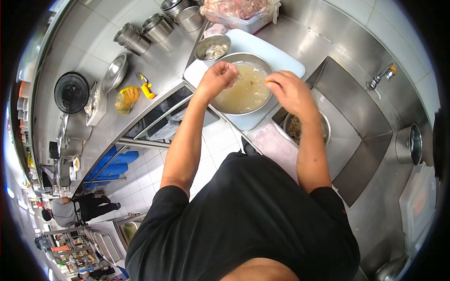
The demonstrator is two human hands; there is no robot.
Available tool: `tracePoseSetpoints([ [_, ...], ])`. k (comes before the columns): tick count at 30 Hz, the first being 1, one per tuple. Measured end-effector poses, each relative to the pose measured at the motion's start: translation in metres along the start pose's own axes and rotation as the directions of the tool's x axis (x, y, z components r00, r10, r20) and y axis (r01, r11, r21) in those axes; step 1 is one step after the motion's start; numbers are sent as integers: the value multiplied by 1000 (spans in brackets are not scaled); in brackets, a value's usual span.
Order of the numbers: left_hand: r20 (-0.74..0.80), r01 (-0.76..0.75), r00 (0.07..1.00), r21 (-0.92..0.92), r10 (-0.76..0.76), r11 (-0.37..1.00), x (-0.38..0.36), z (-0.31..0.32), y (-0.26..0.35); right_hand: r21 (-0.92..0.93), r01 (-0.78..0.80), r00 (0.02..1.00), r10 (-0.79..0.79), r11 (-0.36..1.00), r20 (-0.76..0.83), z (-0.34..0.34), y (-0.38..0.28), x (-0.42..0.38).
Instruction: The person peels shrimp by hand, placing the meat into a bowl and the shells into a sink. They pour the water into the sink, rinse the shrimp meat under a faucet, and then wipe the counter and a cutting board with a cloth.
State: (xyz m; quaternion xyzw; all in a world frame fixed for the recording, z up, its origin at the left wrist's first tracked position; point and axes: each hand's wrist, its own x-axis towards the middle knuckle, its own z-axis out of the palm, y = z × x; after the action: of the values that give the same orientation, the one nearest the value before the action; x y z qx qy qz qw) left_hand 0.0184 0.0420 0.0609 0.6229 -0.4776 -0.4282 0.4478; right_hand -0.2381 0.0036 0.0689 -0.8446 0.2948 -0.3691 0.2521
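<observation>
A large steel bowl (243, 100) of cloudy yellowish water stands on a pale blue board, with small dark bits floating in it. Over its left rim is my left hand (218, 80), fingers curled together; whatever they may hold is hidden. Above the right rim my right hand (291, 93) is closed in a pinch, and a small orange-brown bit shows at its fingertips, too small to name. Just behind my left hand sits a smaller steel bowl (200, 49) holding whitish pieces (216, 51).
Right of the board (293, 70) is a steel sink (347, 117) with a bowl of brownish scraps (294, 129) and a tap (380, 77). A pumpkin piece (126, 100) and yellow-handled knife (147, 90) lie left. A tub of bagged meat (241, 11) stands behind.
</observation>
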Motion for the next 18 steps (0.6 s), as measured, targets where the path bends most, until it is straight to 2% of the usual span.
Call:
tracePoseSetpoints([
  [1,-10,-47,999,311,52,949,0,0,-5,-25,-54,998,55,998,7,-11,3,-8],
  [2,-5,-79,995,591,102,803,-4,0,-12,-50,-108,994,109,993,15,-23,9,-18],
  [3,17,-99,989,812,147,576,-8,0,-18,-76,-162,986,164,984,20,-32,14,-27],
  [6,83,-92,996,864,40,496,-16,9,-27,-348,-252,967,253,903,-43,-49,25,-51],
  [7,97,-93,995,874,16,477,-16,13,-26,-318,-210,978,196,924,-74,-49,26,-52],
  [8,83,-92,996,856,40,508,-14,15,-25,-290,-165,984,139,943,-107,-48,26,-49],
  [9,72,-66,997,765,17,641,-15,18,-20,-261,-116,987,81,958,-142,-45,24,-46],
  [11,56,1,998,529,-36,848,-18,23,-3,-158,-94,994,84,983,-72,-33,11,-34],
  [12,67,27,996,413,-60,911,-19,26,4,-104,-85,996,81,991,-39,-25,4,-27],
  [14,96,91,990,160,-108,983,-23,32,13,-42,-9,996,5,999,-89,3,0,-15],
  [15,116,69,990,118,-83,991,-25,33,14,-12,32,993,-33,999,-114,15,-2,-10],
  [18,121,16,993,27,-19,1000,-33,32,20,98,-33,999,36,995,-19,30,-9,4],
])
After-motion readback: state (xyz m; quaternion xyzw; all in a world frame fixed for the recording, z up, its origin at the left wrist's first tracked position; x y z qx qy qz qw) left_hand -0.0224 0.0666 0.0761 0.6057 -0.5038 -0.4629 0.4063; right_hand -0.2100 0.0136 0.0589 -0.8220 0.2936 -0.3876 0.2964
